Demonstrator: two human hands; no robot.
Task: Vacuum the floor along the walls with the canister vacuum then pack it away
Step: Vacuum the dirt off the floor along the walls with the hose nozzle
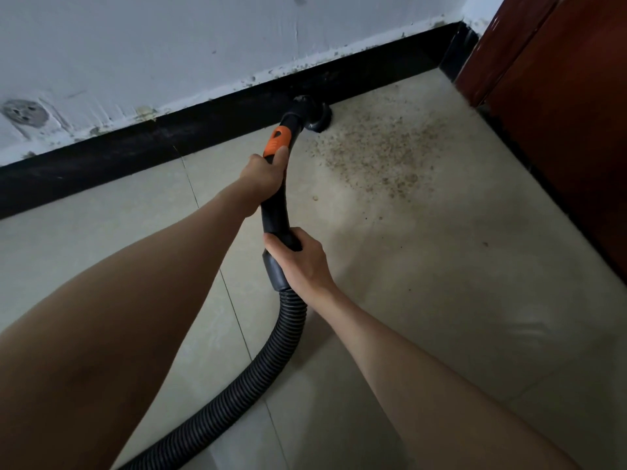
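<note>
My left hand [266, 173] is wrapped around the curved black plastic vacuum handle [275, 212], fingers curled just below its orange slider collar [278, 142], thumb lying up the right side of that collar. My right hand [298, 259] grips the same handle nearer to me, where it meets the thick black cuff [276, 271] of the ribbed black flexible hose [271, 354]; my fingers curl over the top of it. The hose drops from the cuff, bends toward the near left and runs out of the bottom edge of view — the canister itself is out of sight.

Beyond my left hand the handle ends in a small round black brush nozzle [314, 113], pressed into the line where the pale beige tiled floor [441, 300] meets the black skirting board [135, 154]. Just to the right of the nozzle a patch of brownish grit and crumbs [376, 154] spreads over the tile.

Above the skirting rises the scuffed white wall [169, 45], with a round socket [25, 111] at far left. On the right a reddish-brown wooden door [559, 96] closes the corner, leaving a narrowing wedge of floor between it and the skirting. Toward me and to the right the tiles lie open — wide room beside the hose.
</note>
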